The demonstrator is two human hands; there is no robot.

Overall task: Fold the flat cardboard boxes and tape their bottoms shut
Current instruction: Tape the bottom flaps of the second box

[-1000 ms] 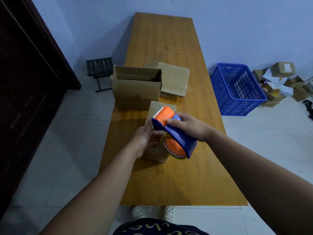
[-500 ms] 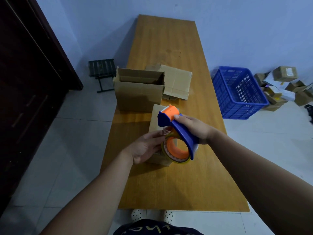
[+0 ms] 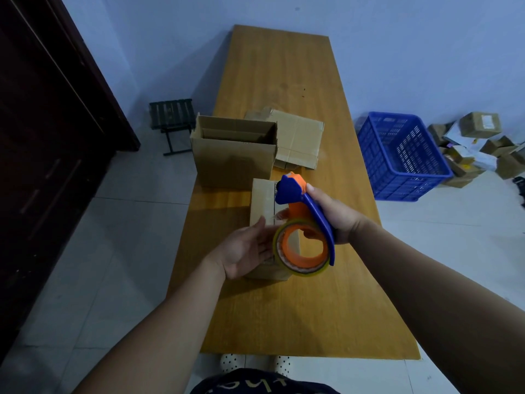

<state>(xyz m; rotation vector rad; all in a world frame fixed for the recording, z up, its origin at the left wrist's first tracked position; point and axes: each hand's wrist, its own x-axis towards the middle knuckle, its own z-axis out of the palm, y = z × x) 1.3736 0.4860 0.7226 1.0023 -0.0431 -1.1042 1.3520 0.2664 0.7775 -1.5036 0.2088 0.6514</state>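
While the right hand (image 3: 332,217) curls around the blue handle of one tape dispenser (image 3: 289,191), the left hand (image 3: 244,251) lies flat against its near side, palm turned up and fingers straight and close together. The fingertips of that hand touch the edge of the single roll of tape (image 3: 306,273) on the dispenser's orange hub. Whether they are pinching a loose end of tape is too unclear to tell. The dispenser is held just above one small closed cardboard box (image 3: 262,200) at the middle of a long wooden tabletop (image 3: 284,308). Its orange tip is over the far end of the box's top seam.

Two more cardboard items sit farther back on the tabletop. One is a larger folded box (image 3: 233,163) standing open at the top, just beyond the small box. The other is a stack of flat cardboard (image 3: 298,143) to its right, whose sheets cannot be counted.

On the tiled floor are one blue plastic basket (image 3: 397,172) to the right, a heap of parcels (image 3: 480,123) past it, and one small dark stool (image 3: 170,115) to the left. A dark door (image 3: 42,137) fills the left edge, and two spotted shoes (image 3: 233,362) show below the tabletop
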